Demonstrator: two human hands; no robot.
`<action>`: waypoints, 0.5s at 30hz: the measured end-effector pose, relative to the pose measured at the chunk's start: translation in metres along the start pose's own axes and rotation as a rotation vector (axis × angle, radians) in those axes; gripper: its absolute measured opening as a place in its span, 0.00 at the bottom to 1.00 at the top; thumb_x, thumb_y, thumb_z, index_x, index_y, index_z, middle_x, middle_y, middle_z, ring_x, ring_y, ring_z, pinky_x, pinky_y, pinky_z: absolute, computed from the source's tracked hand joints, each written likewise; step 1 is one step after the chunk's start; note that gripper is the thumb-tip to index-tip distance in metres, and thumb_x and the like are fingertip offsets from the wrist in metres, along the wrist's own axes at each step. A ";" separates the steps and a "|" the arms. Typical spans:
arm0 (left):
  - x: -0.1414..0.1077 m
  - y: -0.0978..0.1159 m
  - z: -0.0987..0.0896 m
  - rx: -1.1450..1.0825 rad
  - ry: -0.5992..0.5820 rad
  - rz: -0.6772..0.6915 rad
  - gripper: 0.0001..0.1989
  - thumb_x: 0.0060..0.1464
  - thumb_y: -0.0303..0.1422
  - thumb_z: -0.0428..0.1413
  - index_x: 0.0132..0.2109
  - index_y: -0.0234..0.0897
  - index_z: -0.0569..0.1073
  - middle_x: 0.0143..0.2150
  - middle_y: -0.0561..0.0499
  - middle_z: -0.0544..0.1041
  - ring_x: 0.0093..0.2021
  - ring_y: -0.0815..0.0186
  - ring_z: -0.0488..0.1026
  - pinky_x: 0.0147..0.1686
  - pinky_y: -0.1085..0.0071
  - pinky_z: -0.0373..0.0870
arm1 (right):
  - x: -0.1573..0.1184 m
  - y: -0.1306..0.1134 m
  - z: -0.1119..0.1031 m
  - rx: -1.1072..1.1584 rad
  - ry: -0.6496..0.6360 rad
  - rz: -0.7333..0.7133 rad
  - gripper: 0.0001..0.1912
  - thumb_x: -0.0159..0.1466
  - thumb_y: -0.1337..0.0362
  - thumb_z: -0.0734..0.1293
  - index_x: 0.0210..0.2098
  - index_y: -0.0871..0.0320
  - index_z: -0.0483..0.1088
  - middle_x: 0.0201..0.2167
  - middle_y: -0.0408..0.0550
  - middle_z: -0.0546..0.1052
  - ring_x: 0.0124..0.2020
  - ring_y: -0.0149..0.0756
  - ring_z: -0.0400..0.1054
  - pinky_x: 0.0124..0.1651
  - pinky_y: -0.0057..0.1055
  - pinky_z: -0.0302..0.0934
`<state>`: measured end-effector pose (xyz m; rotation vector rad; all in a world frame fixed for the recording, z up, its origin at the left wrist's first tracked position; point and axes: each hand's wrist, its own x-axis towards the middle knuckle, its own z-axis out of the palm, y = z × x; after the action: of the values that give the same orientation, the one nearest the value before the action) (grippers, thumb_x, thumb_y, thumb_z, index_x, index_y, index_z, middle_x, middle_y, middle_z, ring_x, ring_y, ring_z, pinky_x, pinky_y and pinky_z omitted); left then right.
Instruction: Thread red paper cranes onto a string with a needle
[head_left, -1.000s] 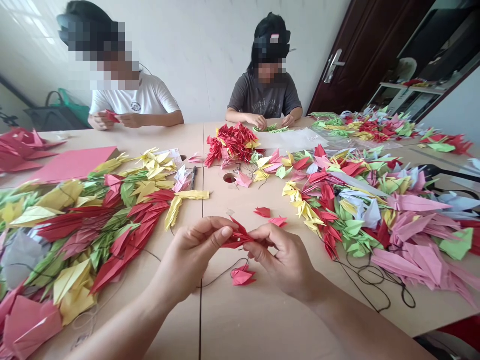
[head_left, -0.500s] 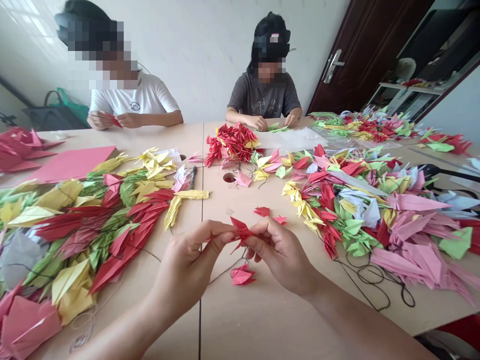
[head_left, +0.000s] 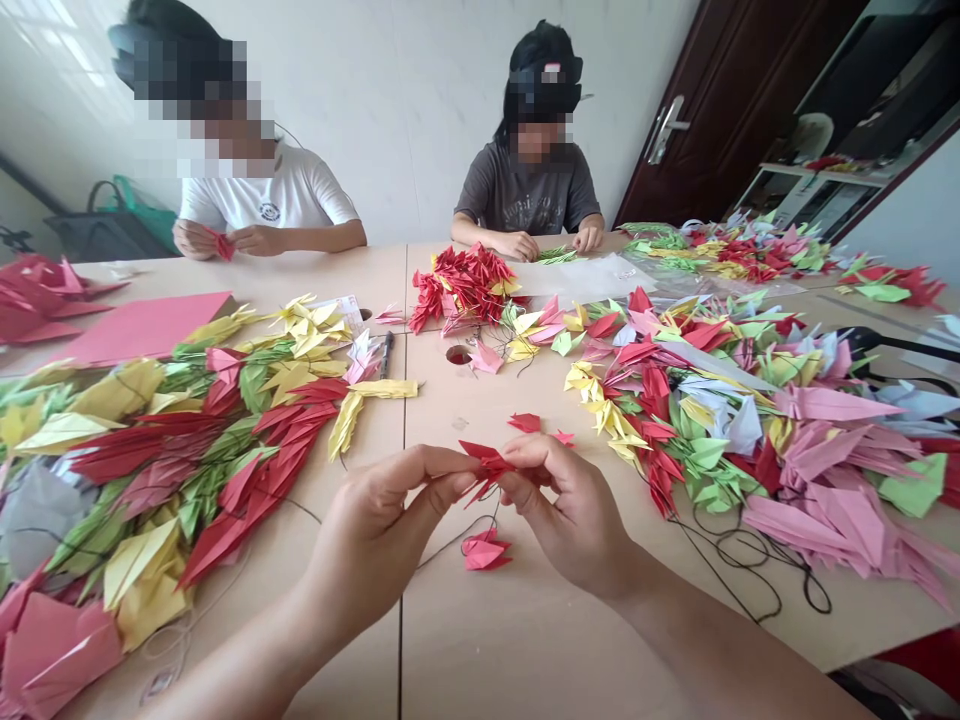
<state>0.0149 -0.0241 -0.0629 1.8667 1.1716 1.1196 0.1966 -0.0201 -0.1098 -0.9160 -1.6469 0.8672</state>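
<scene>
Red origami crane (head_left: 486, 466), at lower centre of the frame, is pinched between the pressed-together thumb and fingertips of the left hand (head_left: 375, 530) and the right hand (head_left: 570, 515), just above a pink origami crane (head_left: 486, 551) resting on the pale wooden table (head_left: 480, 640) beside black thread (head_left: 457, 543).

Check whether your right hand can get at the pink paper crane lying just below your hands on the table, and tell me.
Probably yes, once it lets go. The right hand is pinching a red origami crane with the left hand, but the pink origami crane lies close below on the tabletop, with only a black thread beside it.
</scene>
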 end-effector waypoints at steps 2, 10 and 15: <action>-0.001 0.000 0.001 -0.006 0.001 0.026 0.05 0.58 0.31 0.57 0.37 0.41 0.79 0.32 0.54 0.82 0.32 0.69 0.78 0.32 0.77 0.73 | 0.000 -0.001 0.000 0.056 -0.006 0.027 0.05 0.68 0.61 0.64 0.38 0.56 0.68 0.30 0.44 0.73 0.27 0.29 0.67 0.28 0.27 0.63; -0.004 -0.004 0.000 0.157 0.008 0.369 0.12 0.55 0.18 0.56 0.41 0.39 0.77 0.37 0.50 0.83 0.37 0.68 0.80 0.37 0.78 0.76 | 0.001 -0.003 0.000 0.286 -0.018 0.199 0.09 0.65 0.57 0.67 0.36 0.56 0.70 0.27 0.42 0.73 0.25 0.28 0.69 0.26 0.23 0.63; -0.005 -0.002 -0.003 0.240 -0.011 0.573 0.18 0.52 0.16 0.56 0.46 0.38 0.76 0.40 0.45 0.83 0.39 0.63 0.80 0.41 0.72 0.77 | 0.002 -0.005 0.000 0.355 -0.023 0.205 0.10 0.64 0.56 0.68 0.34 0.56 0.69 0.31 0.43 0.74 0.24 0.27 0.70 0.24 0.22 0.64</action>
<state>0.0107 -0.0272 -0.0653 2.4870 0.8042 1.3024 0.1958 -0.0204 -0.1042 -0.8343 -1.3732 1.2682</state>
